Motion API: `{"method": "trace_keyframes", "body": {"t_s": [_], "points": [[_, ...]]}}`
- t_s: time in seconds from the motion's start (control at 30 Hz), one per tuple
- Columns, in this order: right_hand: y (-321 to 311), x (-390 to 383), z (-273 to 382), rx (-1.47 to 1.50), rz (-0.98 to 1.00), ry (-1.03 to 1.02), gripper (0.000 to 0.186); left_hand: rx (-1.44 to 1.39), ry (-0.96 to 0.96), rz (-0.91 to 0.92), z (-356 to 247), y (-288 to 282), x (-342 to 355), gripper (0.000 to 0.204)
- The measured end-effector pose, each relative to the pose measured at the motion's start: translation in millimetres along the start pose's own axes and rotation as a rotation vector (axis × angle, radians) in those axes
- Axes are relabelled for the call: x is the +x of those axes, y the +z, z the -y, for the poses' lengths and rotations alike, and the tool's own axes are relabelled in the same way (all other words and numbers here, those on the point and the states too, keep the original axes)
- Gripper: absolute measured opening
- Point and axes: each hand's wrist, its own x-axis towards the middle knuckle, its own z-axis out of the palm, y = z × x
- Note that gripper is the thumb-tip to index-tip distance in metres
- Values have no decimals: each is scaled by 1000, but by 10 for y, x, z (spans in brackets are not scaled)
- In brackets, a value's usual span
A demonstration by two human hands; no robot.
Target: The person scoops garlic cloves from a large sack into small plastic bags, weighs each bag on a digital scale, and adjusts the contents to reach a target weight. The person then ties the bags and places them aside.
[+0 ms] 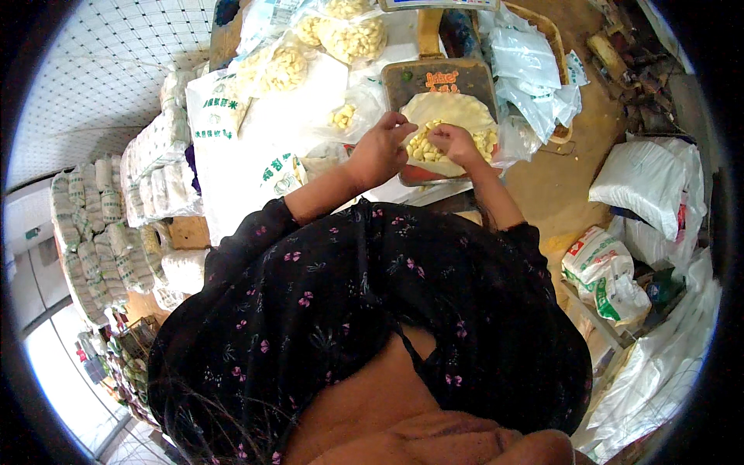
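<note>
A pile of pale peeled garlic cloves (484, 142) lies on a pale round dish or sheet (457, 108). That rests on the dark platform of a weighing scale (397, 77). At the left edge of the pile is my left hand (381, 152), its fingers curled into a pinch. My right hand (456, 144) is over the cloves with fingers pressed together, a short gap from the left. What either pinch holds is too small to make out. Left of the scale, a small clear bag (341, 116) has a few cloves in it.
Filled clear bags of cloves (353, 39) stand at the far left of the table. Bluish plastic bags (527, 62) lie in a basket right of the scale. White sacks (639, 186) sit at the right. Stacked mesh packs (101, 225) rise at the left.
</note>
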Motion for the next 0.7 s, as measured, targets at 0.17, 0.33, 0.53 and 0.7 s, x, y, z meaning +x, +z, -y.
{"method": "trace_keyframes", "body": {"t_s": [0.17,0.33,0.53,0.7], "points": [[361,212,164,-809,-61,-137,29,16,55,-54,45,39,22,40],[493,323,-36,-679,-46,-200,23,48,78,-83,104,44,66,40],[4,-194,-85,821,-34,140,18,2,100,-134,114,71,94,38],[-548,-275,-603,771,-215,234,17,-40,78,-83,68,73,119,39]]}}
